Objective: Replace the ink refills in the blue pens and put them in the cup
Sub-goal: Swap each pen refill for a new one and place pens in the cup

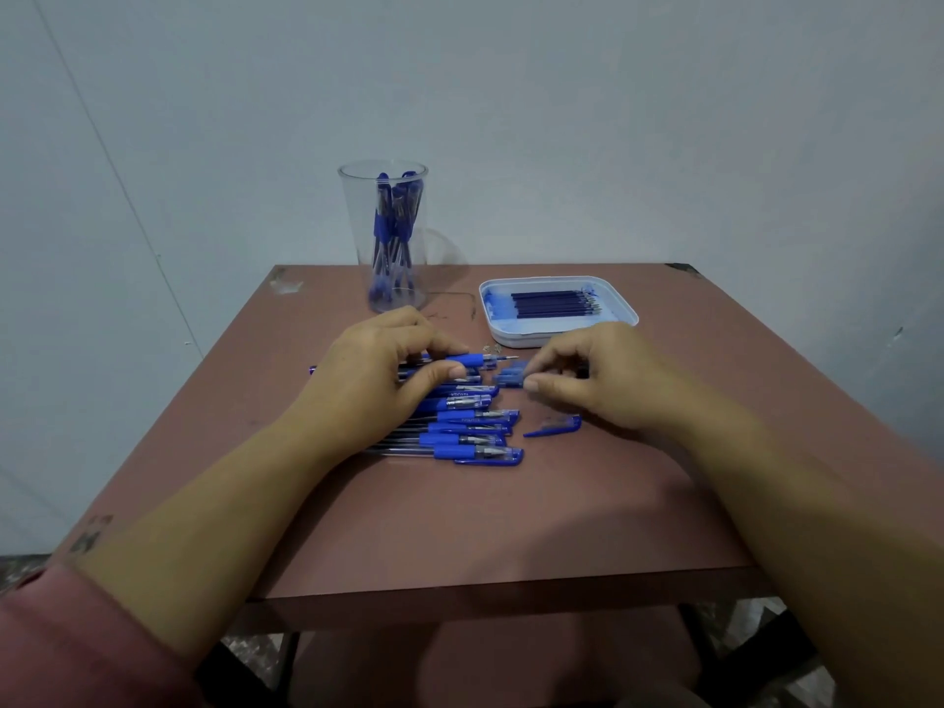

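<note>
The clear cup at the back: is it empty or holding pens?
Partly full: the upright cup holds several blue pens, leaning toward its right side.

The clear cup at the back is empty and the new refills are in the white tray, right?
Not quite. The head view shows the clear cup already holds several blue pens. The refills are in the white tray, as you said.
</note>
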